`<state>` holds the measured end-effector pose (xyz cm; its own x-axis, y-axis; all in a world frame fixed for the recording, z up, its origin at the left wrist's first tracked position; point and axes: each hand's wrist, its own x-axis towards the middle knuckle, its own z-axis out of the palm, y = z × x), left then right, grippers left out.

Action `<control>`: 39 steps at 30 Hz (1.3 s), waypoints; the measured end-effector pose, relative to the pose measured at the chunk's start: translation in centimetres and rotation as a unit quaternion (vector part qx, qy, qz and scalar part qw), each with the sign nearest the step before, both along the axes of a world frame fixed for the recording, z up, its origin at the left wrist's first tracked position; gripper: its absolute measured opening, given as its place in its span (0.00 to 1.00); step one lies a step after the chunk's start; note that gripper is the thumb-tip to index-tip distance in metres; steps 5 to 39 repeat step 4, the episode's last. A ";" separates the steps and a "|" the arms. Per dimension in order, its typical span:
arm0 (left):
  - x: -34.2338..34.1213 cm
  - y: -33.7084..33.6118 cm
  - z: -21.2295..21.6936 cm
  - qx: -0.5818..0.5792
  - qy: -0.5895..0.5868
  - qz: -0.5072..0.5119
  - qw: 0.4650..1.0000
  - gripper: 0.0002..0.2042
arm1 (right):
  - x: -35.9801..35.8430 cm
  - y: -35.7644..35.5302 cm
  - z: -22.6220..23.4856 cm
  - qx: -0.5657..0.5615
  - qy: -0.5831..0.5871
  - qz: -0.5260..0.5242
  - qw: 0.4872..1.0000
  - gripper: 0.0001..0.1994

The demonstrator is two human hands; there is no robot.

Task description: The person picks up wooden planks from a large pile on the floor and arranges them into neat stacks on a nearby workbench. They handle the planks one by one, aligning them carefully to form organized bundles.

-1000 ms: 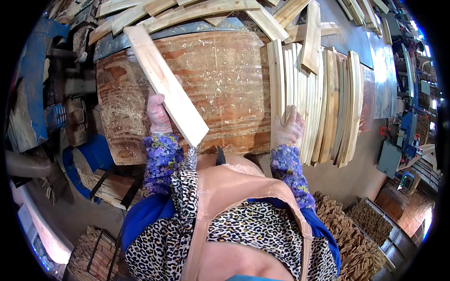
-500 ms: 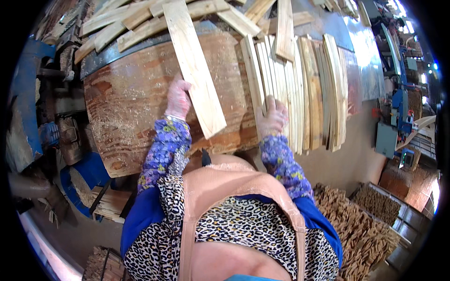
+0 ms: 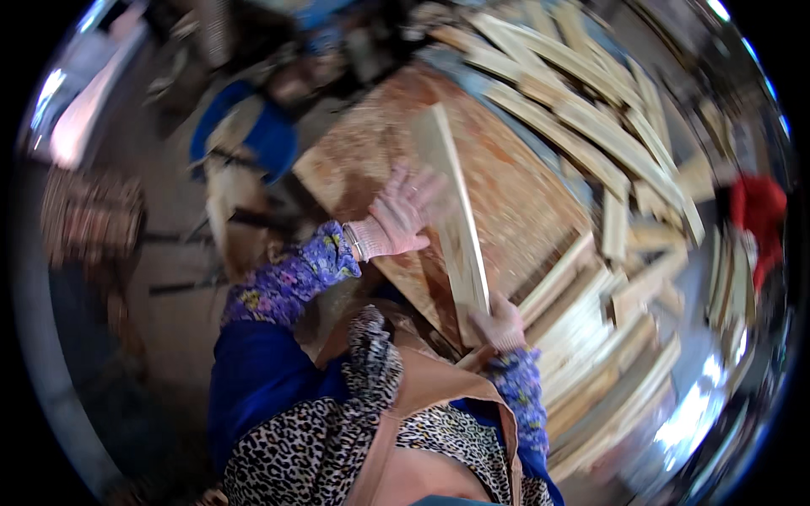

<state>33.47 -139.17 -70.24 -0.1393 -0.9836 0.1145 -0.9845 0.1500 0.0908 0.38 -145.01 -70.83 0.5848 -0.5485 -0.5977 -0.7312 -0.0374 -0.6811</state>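
A long pale wooden slat [image 3: 456, 211] lies across a brown plywood-topped table [image 3: 515, 202]. My left hand [image 3: 401, 215], in a pale glove, rests flat against the slat's middle. The near end of the same slat is gripped by my gloved right hand [image 3: 498, 325]. Both forearms wear purple flowered sleeves. The picture is blurred from head movement.
Many loose wooden slats [image 3: 591, 110] are piled along the table's far side and stacked in rows [image 3: 607, 337] at the right. A blue seat or frame [image 3: 253, 135] stands left of the table. Bundled thin sticks [image 3: 84, 215] lie on the floor at far left. Something red [image 3: 759, 211] sits at far right.
The view has swung sharply, tilting the table. The slat has come down from my raised left hand onto the table, and my right hand has left the stack and taken its near end.
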 end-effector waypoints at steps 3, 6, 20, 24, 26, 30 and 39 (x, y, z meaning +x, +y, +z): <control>3.3 4.2 2.9 0.177 -0.122 -0.099 0.971 0.33 | 2.5 -2.7 4.8 -0.027 0.032 0.277 0.960 0.21; 3.7 5.5 3.4 0.184 -0.129 -0.072 0.972 0.33 | 2.7 -3.0 2.2 -0.060 0.000 0.366 0.929 0.25; 3.7 5.5 3.4 0.184 -0.129 -0.072 0.972 0.33 | 2.7 -3.0 2.2 -0.060 0.000 0.366 0.929 0.25; 3.7 5.5 3.4 0.184 -0.129 -0.072 0.972 0.33 | 2.7 -3.0 2.2 -0.060 0.000 0.366 0.929 0.25; 3.7 5.5 3.4 0.184 -0.129 -0.072 0.972 0.33 | 2.7 -3.0 2.2 -0.060 0.000 0.366 0.929 0.25; 3.7 5.5 3.4 0.184 -0.129 -0.072 0.972 0.33 | 2.7 -3.0 2.2 -0.060 0.000 0.366 0.929 0.25; 3.7 5.5 3.4 0.184 -0.129 -0.072 0.972 0.33 | 2.7 -3.0 2.2 -0.060 0.000 0.366 0.929 0.25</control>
